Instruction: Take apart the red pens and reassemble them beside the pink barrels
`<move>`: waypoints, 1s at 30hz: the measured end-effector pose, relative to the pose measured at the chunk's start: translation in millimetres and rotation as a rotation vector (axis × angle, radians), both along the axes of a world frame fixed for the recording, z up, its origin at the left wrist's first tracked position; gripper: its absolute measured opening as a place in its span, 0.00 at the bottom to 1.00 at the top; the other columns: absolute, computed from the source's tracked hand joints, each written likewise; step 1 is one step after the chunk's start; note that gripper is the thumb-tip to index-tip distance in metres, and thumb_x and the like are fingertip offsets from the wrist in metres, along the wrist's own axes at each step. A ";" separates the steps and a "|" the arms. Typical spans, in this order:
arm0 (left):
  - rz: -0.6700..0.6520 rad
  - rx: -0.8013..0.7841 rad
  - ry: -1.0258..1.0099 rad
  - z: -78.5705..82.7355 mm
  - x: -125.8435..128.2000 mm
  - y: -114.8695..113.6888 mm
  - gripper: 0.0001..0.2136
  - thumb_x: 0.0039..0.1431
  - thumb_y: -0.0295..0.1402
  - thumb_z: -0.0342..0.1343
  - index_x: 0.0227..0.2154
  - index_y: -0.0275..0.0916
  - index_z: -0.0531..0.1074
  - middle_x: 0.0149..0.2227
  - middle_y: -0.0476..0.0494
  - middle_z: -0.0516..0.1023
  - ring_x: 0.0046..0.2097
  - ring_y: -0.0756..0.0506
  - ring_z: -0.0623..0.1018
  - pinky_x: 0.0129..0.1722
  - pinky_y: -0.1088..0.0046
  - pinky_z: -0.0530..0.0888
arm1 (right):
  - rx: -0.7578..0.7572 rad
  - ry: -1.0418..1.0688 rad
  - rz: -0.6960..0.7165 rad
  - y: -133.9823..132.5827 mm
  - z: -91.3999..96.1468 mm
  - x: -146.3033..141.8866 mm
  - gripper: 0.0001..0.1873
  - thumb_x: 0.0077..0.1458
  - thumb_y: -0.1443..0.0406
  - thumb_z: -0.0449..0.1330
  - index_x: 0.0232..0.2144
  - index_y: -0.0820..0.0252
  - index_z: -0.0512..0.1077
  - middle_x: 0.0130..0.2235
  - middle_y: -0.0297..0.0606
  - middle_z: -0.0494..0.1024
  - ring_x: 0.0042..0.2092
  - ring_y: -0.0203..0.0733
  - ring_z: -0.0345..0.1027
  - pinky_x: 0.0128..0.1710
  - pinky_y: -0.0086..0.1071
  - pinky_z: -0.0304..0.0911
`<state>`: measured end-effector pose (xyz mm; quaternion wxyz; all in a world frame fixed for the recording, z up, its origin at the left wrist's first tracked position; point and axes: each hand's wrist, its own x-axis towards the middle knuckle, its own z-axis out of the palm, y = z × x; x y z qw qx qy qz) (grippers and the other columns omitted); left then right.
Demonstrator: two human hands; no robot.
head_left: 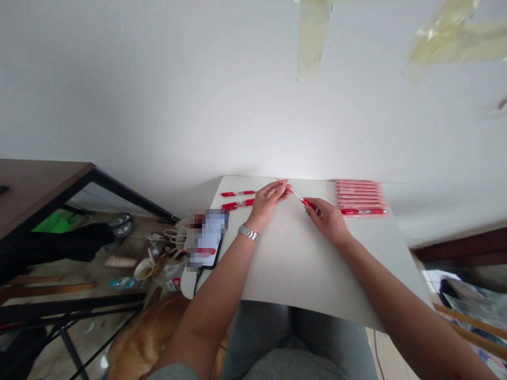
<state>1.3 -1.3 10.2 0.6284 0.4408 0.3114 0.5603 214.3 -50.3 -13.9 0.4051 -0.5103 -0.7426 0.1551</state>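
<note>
Above the white table (289, 264), my left hand (267, 201) pinches a thin red pen refill (290, 190) near its upper end. The refill slants down to the right, toward a red pen barrel (306, 202) that my right hand (328, 219) is closed around. Whether the refill's lower end sits inside the barrel is too small to tell. Several red pens (236, 205) lie left of my left hand, partly hidden by it. Right of my right hand is a row of pink-wrapped pens (359, 191), with an unwrapped-looking red pen (362, 211) along its near edge.
A phone (208, 237) with a cable lies on the table's left edge. The wall (253, 105) borders the table's far side. On the floor at left are a cup (144, 269) and clutter, near a brown dog (152, 332). A dark desk (39, 184) stands at far left.
</note>
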 end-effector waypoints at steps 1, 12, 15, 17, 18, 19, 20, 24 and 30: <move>0.003 0.001 0.000 0.2 0.1 0.1 0.18 0.57 0.44 0.70 0.46 0.40 0.82 0.48 0.38 0.84 0.47 0.44 0.83 0.54 0.63 0.78 | -0.011 0.012 -0.005 -0.3 0.2 -0.1 0.18 0.70 0.54 0.54 0.50 0.57 0.77 0.37 0.40 0.82 0.31 0.41 0.72 0.33 0.35 0.67; 0.363 0.338 0.556 -6.0 -18.2 9.7 0.10 0.68 0.41 0.58 0.44 0.41 0.77 0.42 0.41 0.83 0.44 0.45 0.82 0.45 0.67 0.78 | -0.062 0.106 -0.063 -2.8 2.1 -0.6 0.17 0.70 0.52 0.54 0.49 0.55 0.73 0.40 0.41 0.85 0.35 0.43 0.78 0.34 0.34 0.68; 0.415 0.462 0.823 -6.7 -20.0 8.3 0.06 0.69 0.34 0.57 0.44 0.42 0.77 0.43 0.42 0.81 0.43 0.45 0.80 0.46 0.66 0.76 | -0.088 0.140 -0.070 -2.4 0.1 -0.5 0.17 0.69 0.51 0.55 0.50 0.55 0.71 0.42 0.42 0.86 0.37 0.44 0.79 0.34 0.34 0.69; 0.402 0.517 0.953 -7.5 -18.9 6.8 0.06 0.68 0.31 0.57 0.44 0.41 0.77 0.42 0.43 0.80 0.42 0.45 0.78 0.47 0.65 0.75 | -0.099 0.157 -0.069 -2.0 -1.6 -0.4 0.18 0.69 0.50 0.55 0.51 0.54 0.71 0.43 0.43 0.86 0.38 0.45 0.79 0.34 0.35 0.70; 0.383 0.537 0.999 -8.1 -18.0 6.1 0.06 0.67 0.30 0.57 0.44 0.41 0.77 0.42 0.43 0.80 0.41 0.45 0.78 0.47 0.65 0.75 | -0.104 0.164 -0.068 -1.8 -2.4 -0.4 0.18 0.69 0.50 0.55 0.51 0.54 0.70 0.43 0.43 0.86 0.38 0.45 0.80 0.34 0.35 0.71; 0.361 0.557 1.035 -8.8 -17.0 5.5 0.06 0.67 0.30 0.57 0.43 0.41 0.77 0.42 0.43 0.79 0.42 0.45 0.77 0.48 0.65 0.75 | -0.106 0.173 -0.068 -1.6 -3.1 -0.4 0.18 0.69 0.50 0.55 0.51 0.54 0.70 0.43 0.43 0.86 0.39 0.46 0.80 0.35 0.35 0.71; 0.340 0.577 1.064 -9.6 -16.0 5.0 0.05 0.67 0.30 0.58 0.44 0.42 0.77 0.43 0.43 0.79 0.43 0.45 0.77 0.49 0.64 0.75 | -0.110 0.179 -0.069 -1.4 -3.7 -0.5 0.18 0.69 0.50 0.55 0.51 0.53 0.70 0.43 0.43 0.86 0.39 0.46 0.80 0.34 0.36 0.71; 0.299 0.631 1.155 -12.9 -13.2 4.5 0.07 0.65 0.30 0.60 0.45 0.42 0.77 0.44 0.43 0.77 0.48 0.43 0.77 0.54 0.62 0.74 | -0.119 0.192 -0.067 -1.1 -4.7 -0.6 0.18 0.68 0.50 0.55 0.50 0.53 0.69 0.43 0.43 0.85 0.40 0.46 0.80 0.33 0.35 0.71; 0.299 0.640 1.236 -17.1 -12.9 6.7 0.07 0.64 0.30 0.62 0.45 0.43 0.78 0.44 0.43 0.76 0.48 0.42 0.76 0.53 0.62 0.74 | -0.119 0.189 -0.067 -1.8 -3.2 -0.2 0.17 0.68 0.50 0.56 0.50 0.53 0.69 0.42 0.43 0.85 0.40 0.46 0.80 0.36 0.36 0.73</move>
